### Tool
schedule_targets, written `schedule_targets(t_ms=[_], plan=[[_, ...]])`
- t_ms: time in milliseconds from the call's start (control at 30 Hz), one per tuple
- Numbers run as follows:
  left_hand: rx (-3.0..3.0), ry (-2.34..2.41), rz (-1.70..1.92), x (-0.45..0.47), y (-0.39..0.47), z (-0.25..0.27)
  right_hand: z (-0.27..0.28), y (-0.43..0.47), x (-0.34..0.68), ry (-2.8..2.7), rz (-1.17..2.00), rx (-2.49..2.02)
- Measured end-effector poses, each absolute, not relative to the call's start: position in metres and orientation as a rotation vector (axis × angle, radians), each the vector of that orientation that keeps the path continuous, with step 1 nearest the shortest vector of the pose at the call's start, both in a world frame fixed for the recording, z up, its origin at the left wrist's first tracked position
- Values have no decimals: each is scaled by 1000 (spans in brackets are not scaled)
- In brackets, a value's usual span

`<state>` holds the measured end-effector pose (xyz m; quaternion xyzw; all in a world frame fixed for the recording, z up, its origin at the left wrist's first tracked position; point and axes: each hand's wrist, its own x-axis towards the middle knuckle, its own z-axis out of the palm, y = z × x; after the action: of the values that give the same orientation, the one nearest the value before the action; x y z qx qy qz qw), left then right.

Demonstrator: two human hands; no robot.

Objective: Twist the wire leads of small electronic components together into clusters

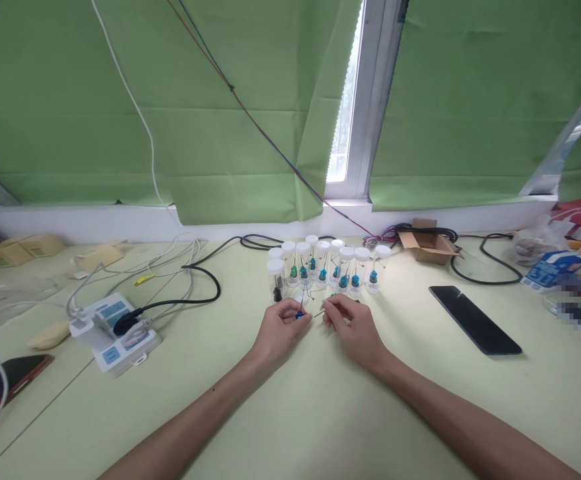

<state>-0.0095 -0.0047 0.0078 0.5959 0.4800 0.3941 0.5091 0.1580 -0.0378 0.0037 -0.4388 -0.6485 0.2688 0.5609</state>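
Observation:
Between thumb and fingers, my left hand pinches a small blue piece with a thin dark stem pointing up. Close by on the right, my right hand is closed on a thin metal rod, whose free end points toward the left hand. Just beyond both hands stand several clear vials with white caps, most holding a teal or green piece on a thin stem. The nearest left vial has a black piece inside. A white cap and a thin bent wire lie in front of the vials.
A power strip with plugs and cables sits to the left, near a phone at the edge. On the right lie a black phone, an open cardboard box and a blue-white carton. Black cable runs behind.

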Motion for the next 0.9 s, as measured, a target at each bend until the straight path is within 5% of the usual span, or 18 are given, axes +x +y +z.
schedule_targets(t_ms=[900], plan=[[1233,1095,932,-14,-7,12,-10,-29,152,-1187,1040,-988]])
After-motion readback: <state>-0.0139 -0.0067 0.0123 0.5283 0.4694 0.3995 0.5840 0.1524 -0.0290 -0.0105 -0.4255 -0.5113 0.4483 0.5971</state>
